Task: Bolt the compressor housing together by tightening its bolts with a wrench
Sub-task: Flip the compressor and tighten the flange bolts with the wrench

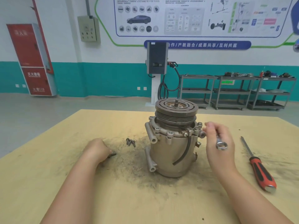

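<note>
I count one compressor standing on my table. One wrench sits in my right hand, and one bolt in my left hand. Three loose bolts lie in a cluster on the tabletop. One screwdriver lies at my right.

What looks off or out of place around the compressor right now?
A black hose hangs loose down the compressor, its lower end free. Three loose bolts lie on the dirty table, not yet fitted. The left hand grips another bolt.
</note>
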The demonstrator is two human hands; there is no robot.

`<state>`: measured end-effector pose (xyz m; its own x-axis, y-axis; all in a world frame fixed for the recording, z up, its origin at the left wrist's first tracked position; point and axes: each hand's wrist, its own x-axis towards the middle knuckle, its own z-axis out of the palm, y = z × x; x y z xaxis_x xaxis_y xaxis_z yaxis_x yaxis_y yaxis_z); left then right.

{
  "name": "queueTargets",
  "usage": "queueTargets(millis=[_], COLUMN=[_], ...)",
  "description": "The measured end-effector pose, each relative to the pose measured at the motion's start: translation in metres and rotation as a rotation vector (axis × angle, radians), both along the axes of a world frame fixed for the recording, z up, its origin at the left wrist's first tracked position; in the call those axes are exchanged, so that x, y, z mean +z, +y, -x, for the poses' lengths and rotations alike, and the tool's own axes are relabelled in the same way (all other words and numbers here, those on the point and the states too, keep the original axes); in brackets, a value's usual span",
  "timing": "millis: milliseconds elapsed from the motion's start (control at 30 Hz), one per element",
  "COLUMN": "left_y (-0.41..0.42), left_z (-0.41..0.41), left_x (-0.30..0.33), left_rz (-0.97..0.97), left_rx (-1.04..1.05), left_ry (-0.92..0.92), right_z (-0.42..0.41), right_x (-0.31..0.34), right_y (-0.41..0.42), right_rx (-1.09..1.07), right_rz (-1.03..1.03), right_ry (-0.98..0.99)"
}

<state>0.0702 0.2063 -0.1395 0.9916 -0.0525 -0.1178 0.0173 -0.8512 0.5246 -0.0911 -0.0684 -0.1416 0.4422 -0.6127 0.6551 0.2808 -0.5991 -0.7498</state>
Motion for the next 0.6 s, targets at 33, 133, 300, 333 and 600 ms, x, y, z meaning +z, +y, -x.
queueTargets(millis=[33, 133, 300, 333, 600], left_y=[0.001, -0.002, -0.007, -0.009, -0.017], left_z=[0.000, 0.004, 0.009, 0.009, 0.006], left_x=[0.000, 0.004, 0.003, 0.003, -0.001], left_rz=[-0.010, -0.007, -0.056, -0.031, -0.159], left_rx=[0.001, 0.010, 0.003, 0.007, -0.070], left_ry=[0.021, 0.011, 0.010, -0.011, -0.030], right_z=[-0.001, -0.001, -0.001, 0.000, -0.001], right_x=[-0.003, -0.006, -0.005, -0.005, -0.002], right_y=[0.001, 0.005, 0.008, 0.009, 0.012], right_rx=[0.011, 0.024, 0.041, 0.038, 0.047], right_rz=[0.009, -0.002, -0.036, -0.028, -0.056], right_ry=[0.031, 0.045, 0.006, 0.002, 0.007])
